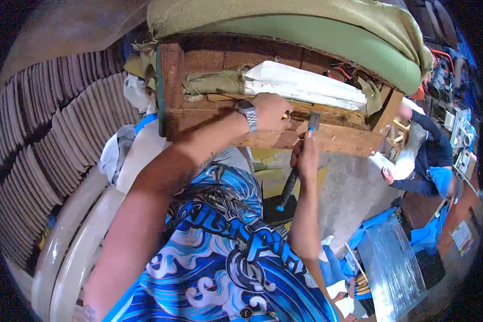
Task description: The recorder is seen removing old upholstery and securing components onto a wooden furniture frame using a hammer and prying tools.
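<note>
Tattooed left forearm (pixel 198 140) slanting up to a bare left hand (pixel 272 114), fingers curled; bare right hand (pixel 306 155) closed, thumb upward

Torso: shirt (pixel 198 276) printed with blue waves and white-grey swirls, bold black-and-blue lettering (pixel 214 224) across it, small round dark emblem (pixel 246 313), pale blue edging by the left arm | left hand (pixel 272 111): bare, silver link-band watch (pixel 250 117) at wrist | right hand (pixel 307 155): bare | left forearm (pixel 198 142): dark markings, possibly tattoos, too blurred to tell
</note>
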The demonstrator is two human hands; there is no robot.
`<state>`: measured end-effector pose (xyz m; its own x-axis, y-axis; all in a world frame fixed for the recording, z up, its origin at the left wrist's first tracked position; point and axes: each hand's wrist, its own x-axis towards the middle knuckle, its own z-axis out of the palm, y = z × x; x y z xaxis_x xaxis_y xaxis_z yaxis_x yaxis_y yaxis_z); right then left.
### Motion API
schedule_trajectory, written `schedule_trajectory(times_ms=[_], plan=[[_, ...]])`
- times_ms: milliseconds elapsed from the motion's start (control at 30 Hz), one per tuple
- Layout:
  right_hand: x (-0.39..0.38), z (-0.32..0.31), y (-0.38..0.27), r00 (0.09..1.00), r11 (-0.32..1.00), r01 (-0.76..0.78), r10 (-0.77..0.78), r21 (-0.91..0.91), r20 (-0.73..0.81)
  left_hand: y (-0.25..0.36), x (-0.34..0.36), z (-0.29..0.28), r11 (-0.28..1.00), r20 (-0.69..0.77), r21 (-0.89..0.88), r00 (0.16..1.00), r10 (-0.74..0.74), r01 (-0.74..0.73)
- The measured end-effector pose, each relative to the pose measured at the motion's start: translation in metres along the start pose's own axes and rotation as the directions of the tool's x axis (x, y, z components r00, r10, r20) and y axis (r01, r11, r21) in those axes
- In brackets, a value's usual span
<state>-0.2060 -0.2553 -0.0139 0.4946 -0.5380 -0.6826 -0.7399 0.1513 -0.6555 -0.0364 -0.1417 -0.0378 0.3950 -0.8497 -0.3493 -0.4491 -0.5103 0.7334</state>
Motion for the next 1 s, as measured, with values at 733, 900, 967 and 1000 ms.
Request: schedule_trajectory(times_ms=[733,900,967,1000], plan=[[-0.005,0.0,-0.002,0.999,0.998,-0.039,0.038,0.053,0.031,0.008,0.007,-0.008,0.966,-0.249,-0.053,0.94,0.234,-0.254],[-0.005,0.002,0.001,1.0,0.995,-0.017,0.017,0.098,0.0,0.007,0.01,-0.006,0.956,-0.339,-0.101,0.913,0.228,-0.276],[-0.005,0.0,0.0,0.998,0.995,-0.062,0.062,0.08,0.005,0.005,0.01,-0.006,0.941,-0.367,-0.129,0.897,0.248,-0.313],[-0.004,-0.002,-0.002,0.998,0.995,-0.049,0.044,0.091,0.05,0.004,0.01,-0.006,0.93,-0.398,-0.133,0.878,0.266,-0.342]])
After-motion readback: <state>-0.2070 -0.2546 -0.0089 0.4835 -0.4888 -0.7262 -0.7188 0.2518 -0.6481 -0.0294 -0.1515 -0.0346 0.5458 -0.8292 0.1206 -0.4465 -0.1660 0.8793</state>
